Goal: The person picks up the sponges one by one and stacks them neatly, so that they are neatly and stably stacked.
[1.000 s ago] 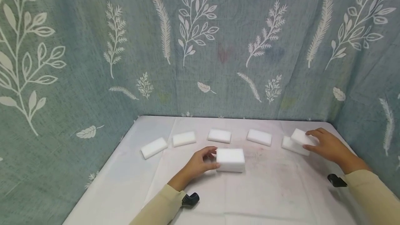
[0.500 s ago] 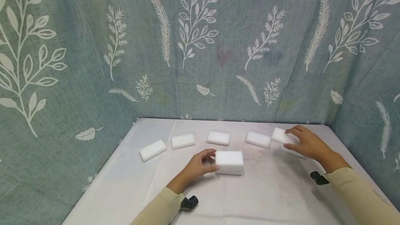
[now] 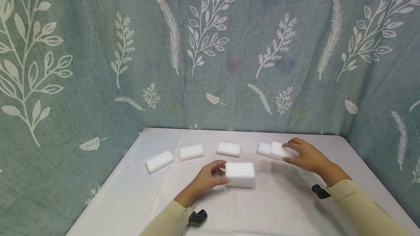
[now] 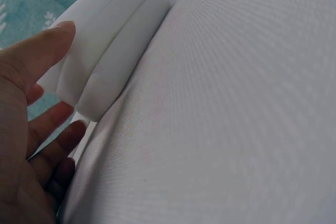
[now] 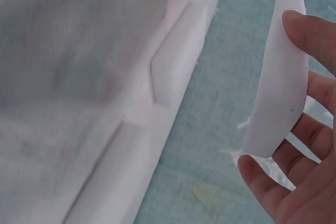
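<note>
My right hand [image 3: 305, 156] pinches a white sponge [image 3: 277, 150] between thumb and fingers, held above the table. In the head view it overlaps a sponge [image 3: 263, 148] lying on the table. The right wrist view shows the held sponge [image 5: 278, 77] apart from the cloth, with thumb on one face and fingers at the other side. My left hand [image 3: 207, 177] grips the left end of a stack of white sponges [image 3: 240, 174], thumb at the near side and fingers behind. Several layers of that stack [image 4: 105, 45] show in the left wrist view.
More white sponges lie along the back of the white-covered table [image 3: 262, 207]: a left one [image 3: 159, 161], another [image 3: 191, 152] and a middle one [image 3: 228, 149]. A patterned blue-green curtain [image 3: 210, 65] encloses the back and sides.
My right hand has carried its sponge leftward, from above the rightmost table sponge to over the one beside it. My left hand stays at the stack. The head view has tilted slightly up.
</note>
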### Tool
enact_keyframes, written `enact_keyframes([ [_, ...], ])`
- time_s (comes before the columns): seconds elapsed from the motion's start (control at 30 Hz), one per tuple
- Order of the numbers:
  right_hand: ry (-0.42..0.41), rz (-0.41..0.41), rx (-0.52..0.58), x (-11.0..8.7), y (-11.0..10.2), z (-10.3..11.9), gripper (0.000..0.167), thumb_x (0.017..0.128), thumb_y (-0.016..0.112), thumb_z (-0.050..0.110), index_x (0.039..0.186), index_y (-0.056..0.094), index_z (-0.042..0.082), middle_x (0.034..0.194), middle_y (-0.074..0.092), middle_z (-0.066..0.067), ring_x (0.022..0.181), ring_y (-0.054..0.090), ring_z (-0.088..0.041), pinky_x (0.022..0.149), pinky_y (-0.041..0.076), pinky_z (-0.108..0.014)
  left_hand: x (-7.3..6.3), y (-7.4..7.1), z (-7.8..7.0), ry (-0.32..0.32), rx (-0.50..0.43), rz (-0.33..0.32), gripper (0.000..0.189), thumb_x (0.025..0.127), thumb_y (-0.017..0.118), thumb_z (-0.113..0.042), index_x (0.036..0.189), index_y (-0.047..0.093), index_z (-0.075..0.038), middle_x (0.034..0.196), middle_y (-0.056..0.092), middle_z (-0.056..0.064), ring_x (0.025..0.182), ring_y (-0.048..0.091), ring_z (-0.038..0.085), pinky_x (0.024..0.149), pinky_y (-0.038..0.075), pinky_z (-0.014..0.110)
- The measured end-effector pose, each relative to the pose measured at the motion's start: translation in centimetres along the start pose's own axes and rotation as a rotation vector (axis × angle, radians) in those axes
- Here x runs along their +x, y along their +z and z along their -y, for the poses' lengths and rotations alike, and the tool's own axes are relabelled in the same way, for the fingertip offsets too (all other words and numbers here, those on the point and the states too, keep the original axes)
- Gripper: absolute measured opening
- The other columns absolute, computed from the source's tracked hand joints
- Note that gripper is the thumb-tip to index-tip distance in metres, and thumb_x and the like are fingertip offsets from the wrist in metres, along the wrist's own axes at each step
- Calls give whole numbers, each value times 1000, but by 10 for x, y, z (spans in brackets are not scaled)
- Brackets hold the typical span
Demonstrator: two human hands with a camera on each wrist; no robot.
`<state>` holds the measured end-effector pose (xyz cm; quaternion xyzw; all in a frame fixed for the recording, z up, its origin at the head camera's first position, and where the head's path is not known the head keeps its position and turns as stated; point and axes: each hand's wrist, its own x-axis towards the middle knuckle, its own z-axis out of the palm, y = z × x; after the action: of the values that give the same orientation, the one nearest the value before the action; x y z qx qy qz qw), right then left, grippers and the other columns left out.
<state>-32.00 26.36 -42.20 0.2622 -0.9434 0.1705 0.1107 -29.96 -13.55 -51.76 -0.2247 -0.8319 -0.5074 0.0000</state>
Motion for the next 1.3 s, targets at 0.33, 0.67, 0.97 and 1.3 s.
enact_keyframes([
  [0.33,-20,22,32,5,10,16,53,83,77,41,125,65,13,122,57,-6,111,55,-29,89,47,-53,0,2,3,-12,-12,-6,61,79,82,-36,133,56,-24,119,62,-6,104,58,16,93,44,42],
  [0.67,-112,-6,64,9,17,31,52,84,74,46,124,66,14,121,58,-2,111,57,-27,90,47,-50,-1,2,1,4,-29,-5,60,80,82,-30,134,56,-23,119,63,-3,105,59,20,94,44,45],
  [0.97,-131,7,83,12,24,45,53,85,71,51,125,66,16,122,57,-1,112,56,-25,92,47,-49,-1,1,1,4,-4,0,61,80,81,-37,134,56,-24,116,63,-7,103,58,15,92,45,39],
  [1.3,-182,17,93,14,29,59,47,86,73,44,123,66,18,122,57,0,112,56,-22,92,47,-45,-1,1,-1,2,-11,-3,60,79,81,-35,133,57,-23,115,63,-7,103,59,15,91,46,37],
])
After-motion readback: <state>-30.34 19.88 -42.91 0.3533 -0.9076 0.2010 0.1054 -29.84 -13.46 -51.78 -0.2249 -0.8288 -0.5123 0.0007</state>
